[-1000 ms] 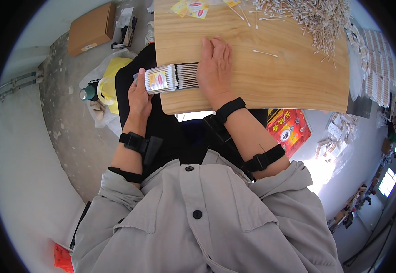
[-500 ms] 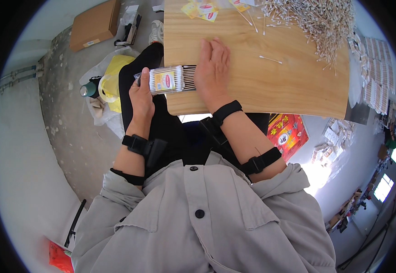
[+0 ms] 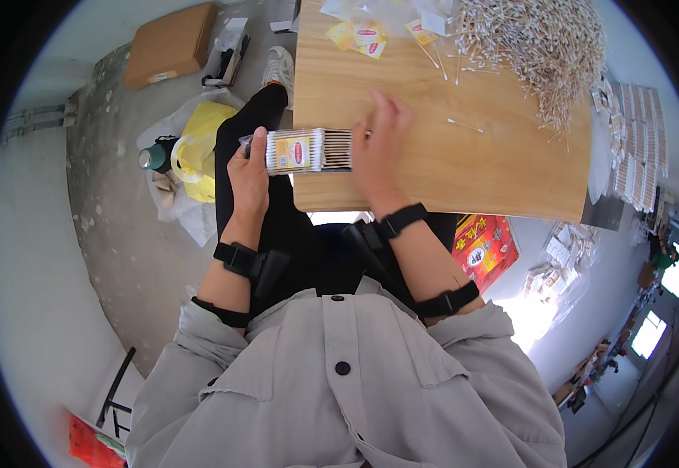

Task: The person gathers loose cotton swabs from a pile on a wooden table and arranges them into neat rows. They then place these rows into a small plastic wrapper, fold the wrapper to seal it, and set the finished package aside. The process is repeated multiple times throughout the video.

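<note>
My left hand (image 3: 250, 178) is closed round the left end of a clear bag of cotton swabs (image 3: 293, 150). A yellow-and-white label card with a red oval shows through the bag. To the right of the card, more swabs (image 3: 337, 149) stick out in a row, their wooden sticks side by side. My right hand (image 3: 381, 156) is at the right end of these sticks, over the table's near left part. Its fingers are raised and apart, somewhat blurred, and the palm hides the ends of the sticks.
On the wooden table (image 3: 433, 175), a large heap of loose cotton swabs (image 3: 550, 47) lies at the far right. Label cards (image 3: 367, 37) lie at the far edge, and a single swab (image 3: 465, 125) nearer. Stacked swab packs (image 3: 640, 140) stand to the right. A cardboard box (image 3: 169, 45) sits on the floor.
My right hand has lifted its fingers from lying flat against the swab ends. The whole view has shifted slightly, while my left hand keeps its grip on the bag.
</note>
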Tool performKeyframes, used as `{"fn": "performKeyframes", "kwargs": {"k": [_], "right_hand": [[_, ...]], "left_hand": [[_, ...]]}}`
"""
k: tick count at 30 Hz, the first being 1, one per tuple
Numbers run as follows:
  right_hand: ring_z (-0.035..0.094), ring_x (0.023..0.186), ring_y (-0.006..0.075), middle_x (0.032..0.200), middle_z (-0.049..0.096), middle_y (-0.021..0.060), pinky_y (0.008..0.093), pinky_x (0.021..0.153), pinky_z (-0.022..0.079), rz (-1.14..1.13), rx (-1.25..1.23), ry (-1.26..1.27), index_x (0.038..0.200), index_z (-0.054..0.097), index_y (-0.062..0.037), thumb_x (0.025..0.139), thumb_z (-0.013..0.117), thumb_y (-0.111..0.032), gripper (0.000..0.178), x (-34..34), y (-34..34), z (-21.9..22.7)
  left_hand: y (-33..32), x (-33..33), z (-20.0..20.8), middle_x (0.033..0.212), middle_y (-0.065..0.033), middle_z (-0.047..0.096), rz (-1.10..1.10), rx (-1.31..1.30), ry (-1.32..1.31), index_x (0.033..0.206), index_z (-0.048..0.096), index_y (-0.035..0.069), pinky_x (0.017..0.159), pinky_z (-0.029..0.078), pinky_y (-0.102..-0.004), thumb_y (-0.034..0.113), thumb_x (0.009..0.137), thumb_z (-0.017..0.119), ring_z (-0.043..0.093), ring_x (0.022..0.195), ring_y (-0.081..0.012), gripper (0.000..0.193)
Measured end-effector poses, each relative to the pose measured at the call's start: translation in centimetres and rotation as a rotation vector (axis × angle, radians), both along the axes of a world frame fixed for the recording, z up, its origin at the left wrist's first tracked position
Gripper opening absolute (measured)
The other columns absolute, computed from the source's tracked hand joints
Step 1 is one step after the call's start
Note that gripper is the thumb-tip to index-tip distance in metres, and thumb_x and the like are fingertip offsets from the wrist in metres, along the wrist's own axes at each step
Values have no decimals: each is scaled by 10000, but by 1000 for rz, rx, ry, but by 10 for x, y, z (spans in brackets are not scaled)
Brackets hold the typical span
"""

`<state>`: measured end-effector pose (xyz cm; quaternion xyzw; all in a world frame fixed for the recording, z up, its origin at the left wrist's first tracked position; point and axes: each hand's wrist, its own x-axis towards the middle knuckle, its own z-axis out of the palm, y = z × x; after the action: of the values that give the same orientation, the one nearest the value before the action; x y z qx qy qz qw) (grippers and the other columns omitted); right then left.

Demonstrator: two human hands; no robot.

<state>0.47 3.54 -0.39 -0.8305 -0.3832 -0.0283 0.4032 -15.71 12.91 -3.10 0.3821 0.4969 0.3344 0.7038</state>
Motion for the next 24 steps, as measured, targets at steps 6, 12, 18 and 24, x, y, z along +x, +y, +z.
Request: {"fn": "performKeyframes", "kwargs": {"k": [6,12,18,24], "right_hand": [[605,766,243,875,587,101,350,708,498,-20,-16,295,991,660,-43,858,650,-79,138,14,-33,11],[623,751,253,809,599,78,361,677,493,159,-227,280,888,682,-108,851,664,-98,42,28,-29,22],[618,795,284,825,597,63,383,678,493,301,-285,168,878,676,-124,851,653,-114,36,39,-22,27],[621,839,277,868,603,54,382,696,497,431,-302,168,892,669,-124,853,645,-108,49,39,-12,30]], "left_hand": [[-2,0,0,816,-1,647,2,14,-1,891,655,4,668,468,-220,296,970,635,562,717,-45,304],[-1,-2,2,860,-8,661,-51,31,52,928,641,29,716,485,-229,315,977,619,598,761,-61,291],[-2,1,4,806,9,643,-3,36,23,879,662,8,670,457,-216,303,970,635,548,719,-37,309],[-3,2,7,801,12,644,4,25,-15,883,663,6,665,456,-215,295,971,634,551,715,-37,304]]}}
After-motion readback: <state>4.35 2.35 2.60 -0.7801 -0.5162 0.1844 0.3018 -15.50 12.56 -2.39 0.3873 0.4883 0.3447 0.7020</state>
